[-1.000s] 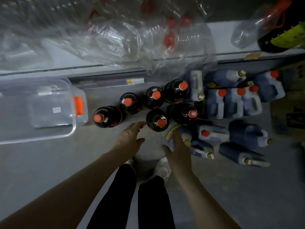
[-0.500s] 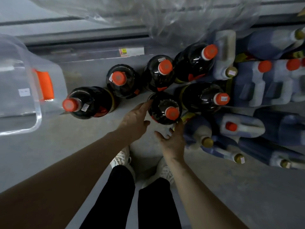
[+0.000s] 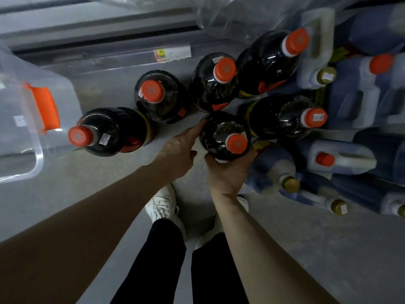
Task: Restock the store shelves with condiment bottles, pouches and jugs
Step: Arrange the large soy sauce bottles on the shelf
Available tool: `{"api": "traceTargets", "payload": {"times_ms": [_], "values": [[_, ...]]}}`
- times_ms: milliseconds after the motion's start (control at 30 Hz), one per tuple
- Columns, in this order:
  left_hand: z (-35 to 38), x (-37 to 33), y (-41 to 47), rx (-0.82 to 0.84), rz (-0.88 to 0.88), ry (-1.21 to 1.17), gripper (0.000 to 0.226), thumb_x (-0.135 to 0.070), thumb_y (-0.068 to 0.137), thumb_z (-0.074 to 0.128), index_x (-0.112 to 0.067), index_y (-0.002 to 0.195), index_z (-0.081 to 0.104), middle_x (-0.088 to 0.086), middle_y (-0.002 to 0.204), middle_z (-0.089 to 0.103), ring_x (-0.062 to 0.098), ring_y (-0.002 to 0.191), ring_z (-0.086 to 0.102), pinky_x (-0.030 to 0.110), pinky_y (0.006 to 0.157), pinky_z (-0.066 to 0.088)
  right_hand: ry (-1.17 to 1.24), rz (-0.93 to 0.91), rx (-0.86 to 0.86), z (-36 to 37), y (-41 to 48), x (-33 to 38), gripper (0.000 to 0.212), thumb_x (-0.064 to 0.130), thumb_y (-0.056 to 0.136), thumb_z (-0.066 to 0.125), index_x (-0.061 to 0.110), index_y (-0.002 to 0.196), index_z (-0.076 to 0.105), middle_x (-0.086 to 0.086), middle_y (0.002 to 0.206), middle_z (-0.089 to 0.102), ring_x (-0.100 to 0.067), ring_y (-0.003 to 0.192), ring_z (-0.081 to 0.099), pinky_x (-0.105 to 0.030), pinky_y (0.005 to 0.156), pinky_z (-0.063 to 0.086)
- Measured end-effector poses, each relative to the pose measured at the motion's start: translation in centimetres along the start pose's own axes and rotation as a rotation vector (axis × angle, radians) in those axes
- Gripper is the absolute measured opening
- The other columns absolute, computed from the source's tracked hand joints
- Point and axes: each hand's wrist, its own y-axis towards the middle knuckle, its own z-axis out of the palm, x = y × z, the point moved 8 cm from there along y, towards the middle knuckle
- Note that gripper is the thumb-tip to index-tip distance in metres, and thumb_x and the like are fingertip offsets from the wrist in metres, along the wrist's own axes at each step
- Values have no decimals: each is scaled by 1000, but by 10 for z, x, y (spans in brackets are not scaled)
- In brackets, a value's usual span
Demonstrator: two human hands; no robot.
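Note:
Several dark bottles with orange caps stand on the grey floor below the shelf. The nearest dark bottle (image 3: 221,134) is between my hands. My right hand (image 3: 230,172) cups its near side, fingers curled round the body. My left hand (image 3: 177,152) lies against its left side with straight fingers touching it. Other dark bottles stand behind: one far left (image 3: 109,130), one (image 3: 160,99), one (image 3: 212,84), one (image 3: 269,60) and one (image 3: 282,117).
Blue-grey jugs (image 3: 355,97) with handles crowd the right side, some lying down (image 3: 274,172). A clear plastic bin with an orange latch (image 3: 43,110) sits at left. The grey shelf edge (image 3: 98,25) and crumpled plastic wrap (image 3: 252,12) are above. My shoes (image 3: 162,207) stand below.
The camera has dropped closer to the bottles. My right hand moved from the jug side onto the nearest dark bottle and curled round it; my left hand reached its left side.

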Motion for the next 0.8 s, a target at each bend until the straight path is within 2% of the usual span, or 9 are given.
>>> {"api": "traceTargets", "payload": {"times_ms": [133, 200, 300, 367, 467, 533, 600, 700, 800], "values": [[3, 4, -3, 35, 11, 10, 96, -4, 87, 70, -27, 158, 11, 7, 155, 39, 25, 137, 43, 40, 109, 43, 16, 51, 253, 5, 8, -13, 89, 2, 67, 85, 14, 143, 42, -2, 135, 59, -14, 123, 57, -20, 107, 43], [1, 5, -4, 35, 22, 11, 100, -7, 83, 76, -25, 158, 12, 7, 156, 37, 25, 138, 42, 41, 109, 43, 17, 19, 386, 6, 11, -11, 87, 5, 73, 85, 17, 146, 41, 2, 139, 58, -9, 128, 55, -32, 110, 45], [-1, 2, -6, 7, 86, -3, 107, -10, 74, 84, -21, 157, 17, 5, 157, 35, 23, 141, 38, 36, 113, 38, 9, -91, 579, 7, 17, -4, 88, 14, 78, 84, 15, 152, 36, 1, 147, 52, -8, 139, 47, -37, 115, 41], [-2, 3, -7, -5, 138, -9, 111, -11, 69, 88, -19, 156, 19, 4, 158, 34, 19, 144, 33, 22, 115, 29, -22, -131, 661, 8, 17, -1, 90, 29, 78, 77, 19, 155, 32, 5, 150, 50, -4, 141, 43, -32, 115, 40], [-5, 4, -5, 3, 206, 5, 114, -13, 66, 90, -19, 155, 20, 2, 157, 34, 7, 140, 30, -2, 105, 16, -22, -69, 581, 5, 12, -10, 92, 26, 80, 77, 19, 158, 26, 12, 147, 50, 3, 135, 45, -25, 112, 42], [-6, 1, 1, 18, 254, 0, 112, -17, 66, 91, -17, 154, 22, 0, 154, 38, 3, 136, 33, -4, 103, 19, 36, 59, 555, 3, 5, -28, 86, 6, 84, 76, 20, 156, 30, 18, 140, 51, 13, 123, 49, -30, 109, 46], [-6, -2, 7, 30, 294, 4, 111, -23, 65, 92, -17, 153, 25, -6, 148, 39, -1, 132, 34, -3, 102, 22, 41, 82, 564, 1, -3, -37, 78, -4, 89, 69, 21, 154, 33, 10, 141, 52, 14, 119, 51, -24, 104, 45], [-6, -1, 11, 31, 317, 57, 110, -30, 62, 93, -19, 151, 29, -3, 147, 46, 0, 130, 39, 6, 106, 29, -56, -114, 500, -3, -5, -26, 62, -6, 93, 61, 2, 150, 38, -8, 147, 49, 1, 131, 46, -9, 104, 40], [-8, -1, 9, -9, 287, 91, 113, -31, 57, 96, -18, 150, 33, 3, 144, 52, 17, 131, 50, 31, 108, 42, -179, -226, 491, -3, -6, -17, 48, -3, 96, 58, -11, 141, 47, -24, 142, 55, -30, 133, 54, -25, 109, 41]]}}
